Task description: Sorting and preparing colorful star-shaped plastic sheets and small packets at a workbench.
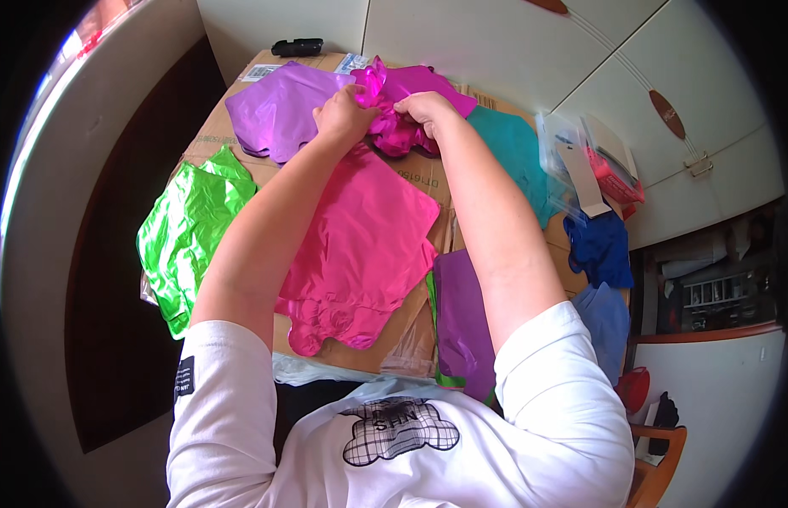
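Foil (pixel 397 135), glossy magenta and crumpled, is bunched between both hands near the far edge of the cardboard (pixel 360 362); the left hand (pixel 347 117) pinches it from the left, thumb and fingers closed on the creases; the right hand (pixel 426 110) grips it opposite, fingers curled in — their exact hold is partly hidden. Just left lies a lilac piece (pixel 286 110); nearer the body spreads a hot-pink piece (pixel 360 237), beneath and between the forearms; a teal piece (pixel 514 161) lies to the right, with a clear plastic box (pixel 556 157) beside it; farther out — a shiny green piece (pixel 193 233) at left, a dark blue piece (pixel 599 247) at right.
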Motion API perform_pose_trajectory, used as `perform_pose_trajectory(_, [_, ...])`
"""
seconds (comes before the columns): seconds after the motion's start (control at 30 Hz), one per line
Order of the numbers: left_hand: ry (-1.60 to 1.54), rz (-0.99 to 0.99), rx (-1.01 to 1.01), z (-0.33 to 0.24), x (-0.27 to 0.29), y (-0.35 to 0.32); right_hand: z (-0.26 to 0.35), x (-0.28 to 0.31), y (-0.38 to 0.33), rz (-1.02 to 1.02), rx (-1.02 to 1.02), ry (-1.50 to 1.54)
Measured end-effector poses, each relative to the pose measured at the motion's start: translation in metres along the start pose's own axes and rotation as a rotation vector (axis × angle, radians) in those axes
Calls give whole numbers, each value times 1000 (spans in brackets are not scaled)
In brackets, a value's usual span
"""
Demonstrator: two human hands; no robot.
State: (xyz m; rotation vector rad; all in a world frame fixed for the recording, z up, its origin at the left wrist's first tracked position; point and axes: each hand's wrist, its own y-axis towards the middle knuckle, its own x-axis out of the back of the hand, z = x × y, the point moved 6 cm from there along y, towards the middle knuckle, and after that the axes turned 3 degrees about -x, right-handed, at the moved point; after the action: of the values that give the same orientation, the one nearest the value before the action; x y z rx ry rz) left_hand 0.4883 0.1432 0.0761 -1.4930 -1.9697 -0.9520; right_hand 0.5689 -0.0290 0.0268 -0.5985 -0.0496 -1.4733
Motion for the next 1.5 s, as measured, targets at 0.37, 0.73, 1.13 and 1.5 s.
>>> perform_pose_trajectory(0.37, [-31,183,-80,-13,-12,17,9,-1,-6,156,140,6])
perform_pose_trajectory(0.73, [297,123,-409,-30,-19,-2,0,108,2,-86,261,915])
perform_pose_trajectory(1.13, [526,66,-459,-4,-9,3,-4,181,-351,223,533,-89])
perform_pose_trajectory(1.5, [-205,462,-922,-146,32,-196,-130,92,-402,117,580,-571])
